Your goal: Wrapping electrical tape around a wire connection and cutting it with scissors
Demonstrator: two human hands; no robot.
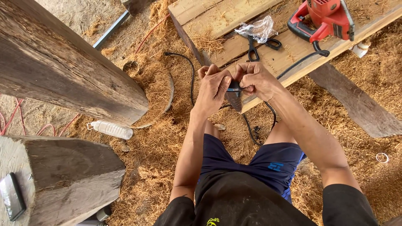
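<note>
My left hand (214,86) and my right hand (255,78) are held together in front of me, above my knees. Both pinch a black cable (234,88) between the fingertips, at a spot where something dark and blue wraps it. The cable drops from my hands and runs over the wood shavings on the ground. A second stretch of black cable (189,69) curves away to the left. Behind my hands, black-handled scissors (253,49) and a crumpled clear plastic wrapper (258,29) lie on a wooden plank (289,52).
A red power saw (324,17) rests on the plank at top right. Thick timber beams (63,67) lie at left, a dark flat phone-like object (12,196) on the lower beam (71,175). A clear plastic bottle (111,129) lies on the shavings. Red cords (16,115) trail at far left.
</note>
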